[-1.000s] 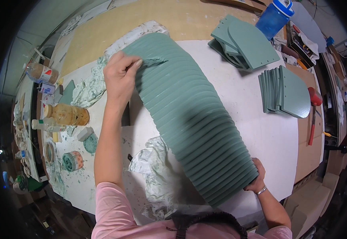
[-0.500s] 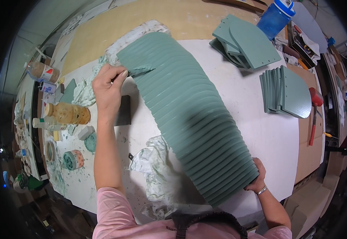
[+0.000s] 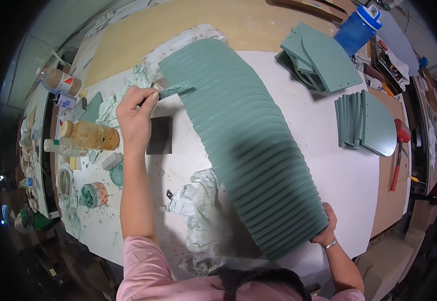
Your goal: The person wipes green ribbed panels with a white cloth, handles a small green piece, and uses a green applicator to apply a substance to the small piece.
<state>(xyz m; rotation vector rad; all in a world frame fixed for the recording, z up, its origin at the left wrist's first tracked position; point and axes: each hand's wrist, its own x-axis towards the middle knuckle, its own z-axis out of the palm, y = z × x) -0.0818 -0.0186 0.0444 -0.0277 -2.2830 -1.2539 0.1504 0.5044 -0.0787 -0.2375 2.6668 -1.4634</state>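
Note:
A long curved green panel (image 3: 248, 130) with many crosswise ribs slants from the far middle of the table towards me at the right. At its near right corner my right hand (image 3: 326, 224) grips the edge, its fingers partly hidden behind the panel. My left hand (image 3: 137, 111) is closed in a pinch on a thin flat spatula-like tool (image 3: 174, 90) smeared with green paste. The tool's tip rests against the ribs near the panel's far left edge. Its exact kind is hard to make out. A dark square block (image 3: 159, 135) lies right of my left wrist.
Crumpled cloths (image 3: 198, 200) lie below the panel. At the left stand an open jar of green paste (image 3: 94, 194), a yellowish jar (image 3: 90, 135) and bottles. Green curved boards (image 3: 321, 57) are stacked at the far right, more boards (image 3: 364, 123) nearer, beside a red mallet (image 3: 402, 131).
The panel has shifted slightly right in view, along with most of the table's things. The tool now sits a little closer to the panel's left edge. Both hands keep their grips.

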